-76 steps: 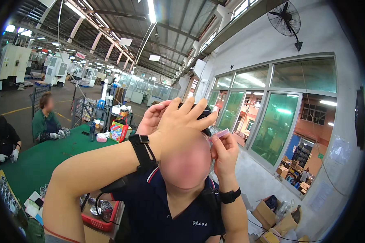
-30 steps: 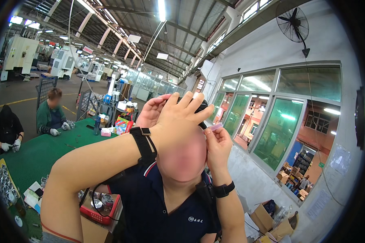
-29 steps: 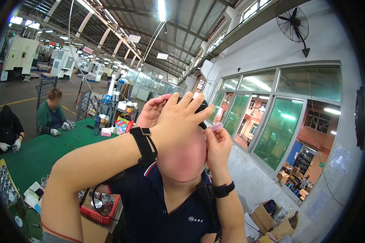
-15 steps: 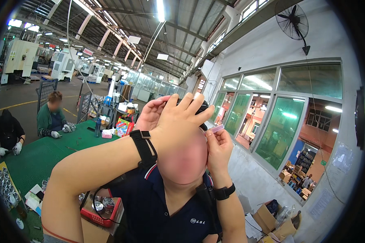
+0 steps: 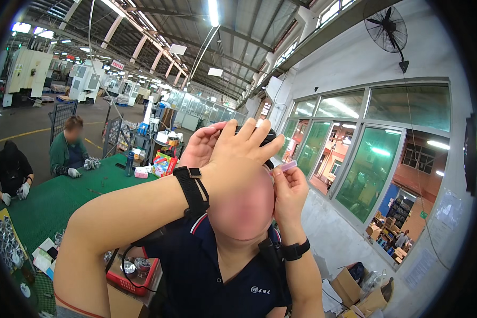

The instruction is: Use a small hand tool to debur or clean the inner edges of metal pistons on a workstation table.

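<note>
A person in a navy polo shirt [image 5: 222, 286] faces me closely, a black band or headset [image 5: 271, 139] on the head. My left hand [image 5: 238, 151] lies over the front of it, fingers spread, a black strap on the wrist. Beside the head, my right hand [image 5: 290, 193] pinches a small pale pink block [image 5: 288, 166] between thumb and fingers, close to the headset's edge. Behind my left hand, another raised hand [image 5: 200, 148] touches the headset; it appears to be the facing person's. My hand hides most of the headset.
At left, two seated people in gloves work along a green table [image 5: 111, 183]. Metal parts fill a yellow-edged tray [image 5: 8, 238]; more sit in a red crate [image 5: 130, 281]. Opened cardboard boxes [image 5: 347, 283] stand by the wall at right, below green-tinted windows [image 5: 363, 172].
The view has shifted slightly, so the scene sits a little farther right. Both my hands keep nearly the same places at the head, the pink block still in my right hand.
</note>
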`<state>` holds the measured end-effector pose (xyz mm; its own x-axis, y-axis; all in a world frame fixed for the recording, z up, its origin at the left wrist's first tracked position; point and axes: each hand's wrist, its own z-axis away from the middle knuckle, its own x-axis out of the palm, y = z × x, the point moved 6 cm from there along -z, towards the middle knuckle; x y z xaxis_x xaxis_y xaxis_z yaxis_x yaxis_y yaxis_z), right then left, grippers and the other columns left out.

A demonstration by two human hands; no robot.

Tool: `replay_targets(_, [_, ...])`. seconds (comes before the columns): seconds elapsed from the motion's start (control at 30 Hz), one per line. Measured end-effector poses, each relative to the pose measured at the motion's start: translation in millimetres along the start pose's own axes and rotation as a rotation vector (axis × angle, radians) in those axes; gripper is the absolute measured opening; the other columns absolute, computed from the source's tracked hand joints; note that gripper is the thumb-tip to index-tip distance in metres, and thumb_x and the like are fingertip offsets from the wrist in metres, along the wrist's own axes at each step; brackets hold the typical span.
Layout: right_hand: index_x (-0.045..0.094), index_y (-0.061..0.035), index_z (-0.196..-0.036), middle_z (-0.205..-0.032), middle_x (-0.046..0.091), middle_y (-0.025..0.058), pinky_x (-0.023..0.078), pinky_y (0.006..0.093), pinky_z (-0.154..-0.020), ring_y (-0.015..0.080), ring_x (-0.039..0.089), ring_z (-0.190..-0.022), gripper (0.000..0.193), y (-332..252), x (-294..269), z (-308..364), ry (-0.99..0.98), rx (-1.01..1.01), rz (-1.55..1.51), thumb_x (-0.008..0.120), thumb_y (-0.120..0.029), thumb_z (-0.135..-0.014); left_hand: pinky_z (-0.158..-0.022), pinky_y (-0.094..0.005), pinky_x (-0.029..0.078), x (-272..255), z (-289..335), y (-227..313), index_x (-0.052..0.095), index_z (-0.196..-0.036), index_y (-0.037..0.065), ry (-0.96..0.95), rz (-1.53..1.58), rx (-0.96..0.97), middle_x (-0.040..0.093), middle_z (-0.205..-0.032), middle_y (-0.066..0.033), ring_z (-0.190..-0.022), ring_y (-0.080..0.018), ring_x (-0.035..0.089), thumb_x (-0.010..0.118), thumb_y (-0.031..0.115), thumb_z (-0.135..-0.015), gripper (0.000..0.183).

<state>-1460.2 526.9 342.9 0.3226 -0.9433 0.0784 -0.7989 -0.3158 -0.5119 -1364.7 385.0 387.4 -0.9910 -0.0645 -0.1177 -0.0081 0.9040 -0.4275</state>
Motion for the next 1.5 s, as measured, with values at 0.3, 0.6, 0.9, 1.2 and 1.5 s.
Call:
replay_targets(0.3, [0.064,0.0037,-0.106,-0.097,0.07,0.0054,0.051,0.0206,-0.075,0.0069,0.064,-0.084,0.01,2.9,2.2,-2.8,0.007,-0.005,0.056,0.068,-0.003,-0.1,-0.09,-0.0425,0.045,0.7,2.2,-1.1,0.055,-0.143,0.019,0.017,-0.011,-0.002,0.055,-0.131,-0.0109,-0.118,-0.0284,0.054,0.066,0.046,-0.091,0.06])
replay_targets(0.6, [0.064,0.004,-0.106,-0.096,0.069,0.0047,0.051,0.0204,-0.075,0.0065,0.064,-0.084,0.01,5.1,-1.7,-4.0,0.025,-0.001,0.079,0.068,-0.004,-0.101,-0.089,-0.0373,0.046,-1.4,0.9,2.2,0.054,-0.134,0.016,0.078,0.001,0.005,0.057,-0.127,-0.0113,-0.116,-0.0264,0.058,0.064,0.026,-0.09,0.046])
replay_targets(0.9, [0.061,-0.0022,-0.105,-0.084,0.063,0.0011,0.033,0.0219,-0.048,0.0037,0.042,-0.054,0.008,-5.4,-7.6,5.1,0.163,-0.016,-0.248,0.066,-0.008,-0.102,-0.09,-0.0439,0.046,-5.3,0.8,-2.1,0.055,-0.143,0.02,0.027,0.098,-0.017,0.054,-0.129,-0.0109,-0.118,-0.0289,0.054,0.077,0.044,-0.081,0.071])
replay_targets(1.2, [0.063,-0.0087,-0.105,-0.088,0.065,-0.0018,0.031,0.0207,-0.05,0.0029,0.039,-0.055,0.004,-5.9,-41.6,20.1,0.167,0.077,-0.449,0.064,-0.013,-0.104,-0.099,-0.049,0.045,-59.7,10.3,-25.8,0.066,-0.13,0.013,0.184,0.4,-0.072,0.061,-0.131,-0.013,-0.12,-0.0369,0.056,0.081,0.018,-0.075,0.057])
replay_targets(1.5, [0.064,-0.0042,-0.105,-0.082,0.062,-0.0013,0.031,0.0218,-0.05,0.0032,0.042,-0.056,0.006,-36.1,-27.0,30.1,0.175,0.025,-0.322,0.067,-0.009,-0.102,-0.102,-0.0452,0.044,-71.8,36.8,-20.4,0.071,-0.108,0.013,0.129,0.359,0.102,0.06,-0.12,-0.0075,-0.12,-0.031,0.058,0.076,0.016,-0.076,0.032])
